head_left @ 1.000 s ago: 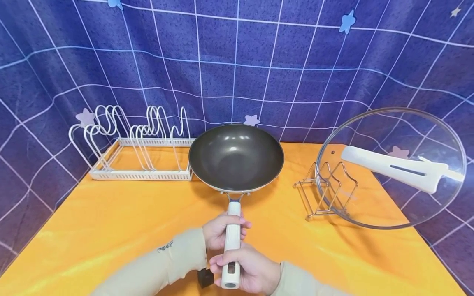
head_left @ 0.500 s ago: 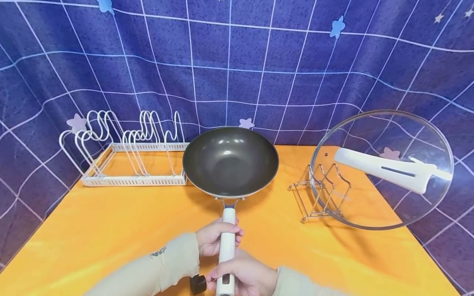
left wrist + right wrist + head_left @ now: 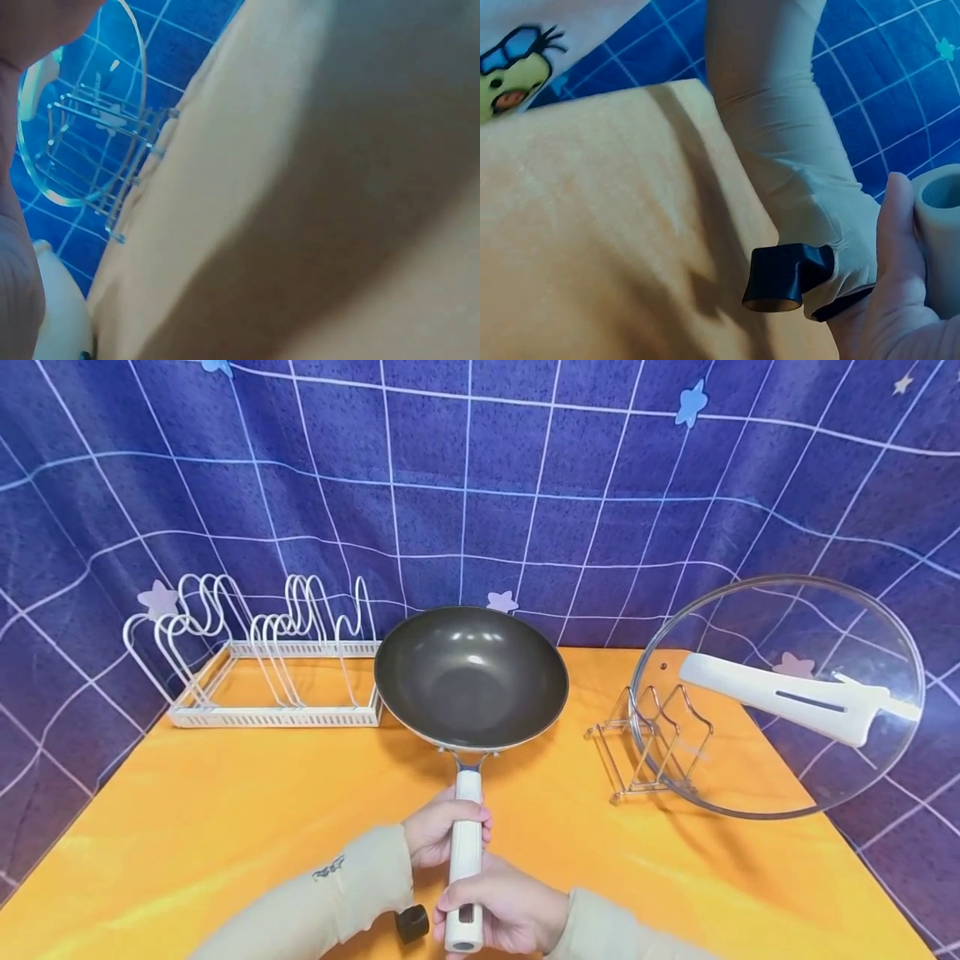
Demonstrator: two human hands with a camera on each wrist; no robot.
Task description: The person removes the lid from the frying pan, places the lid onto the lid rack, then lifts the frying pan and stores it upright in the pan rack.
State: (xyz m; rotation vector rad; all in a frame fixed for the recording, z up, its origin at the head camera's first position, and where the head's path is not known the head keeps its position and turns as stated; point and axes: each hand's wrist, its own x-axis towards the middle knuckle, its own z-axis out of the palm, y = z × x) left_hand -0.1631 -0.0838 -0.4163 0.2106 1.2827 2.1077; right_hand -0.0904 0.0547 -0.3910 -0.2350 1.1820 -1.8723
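A dark-lined wok (image 3: 471, 681) is in the middle of the head view, its long white handle (image 3: 467, 843) pointing toward me. My left hand (image 3: 431, 833) grips this handle near its middle, thumb across the top. Lower down, my right hand (image 3: 517, 906) holds the handle's end. The left wrist view catches part of the left hand (image 3: 19, 277) beside the wok's pale outer wall (image 3: 61, 319). In the right wrist view, the handle's hollow end (image 3: 939, 232) shows next to the right hand (image 3: 900, 292). Fingers under the handle are partly hidden.
Left of the wok stands a white rack (image 3: 277, 718) with upright wire loops. At right, a glass lid (image 3: 787, 777) with a white handle leans in a small metal wire rack (image 3: 652, 789). An orange cloth (image 3: 225, 810) covers the table; a blue gridded curtain (image 3: 510, 460) hangs behind.
The head view has shifted slightly. Both hands keep their hold on the wok's handle, and the wok stays in about the same place beside the white rack.
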